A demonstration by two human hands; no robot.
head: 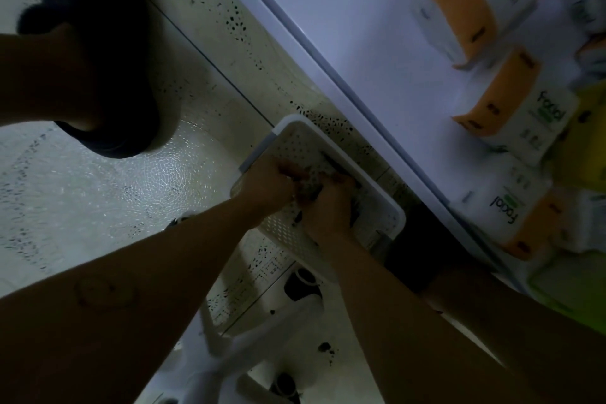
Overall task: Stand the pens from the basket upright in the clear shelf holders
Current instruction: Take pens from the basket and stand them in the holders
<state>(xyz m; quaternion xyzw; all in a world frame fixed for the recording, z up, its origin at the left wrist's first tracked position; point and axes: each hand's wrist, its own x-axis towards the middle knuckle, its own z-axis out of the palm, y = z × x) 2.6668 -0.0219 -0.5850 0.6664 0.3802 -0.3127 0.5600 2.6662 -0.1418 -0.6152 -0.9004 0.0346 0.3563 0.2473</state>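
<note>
A white perforated basket (pixel 292 138) sits on the tiled floor beside the base of a white shelf unit. Dark pens (pixel 334 165) lie inside it, mostly hidden by my hands. My left hand (pixel 267 182) reaches into the middle of the basket with its fingers curled around dark pens. My right hand (pixel 329 210) is pressed close against it, fingers closed on pens too. The picture is dim and blurred, so I cannot tell how many pens each hand holds. No clear holders are in view.
The white shelf edge (pixel 328 52) runs diagonally past the basket. Orange and white tissue packs (pixel 511 115) fill the shelf at right, with a yellow-green item (pixel 587 147). My dark shoe and leg (pixel 98 52) stand at upper left. A white chair base (pixel 262 331) is below.
</note>
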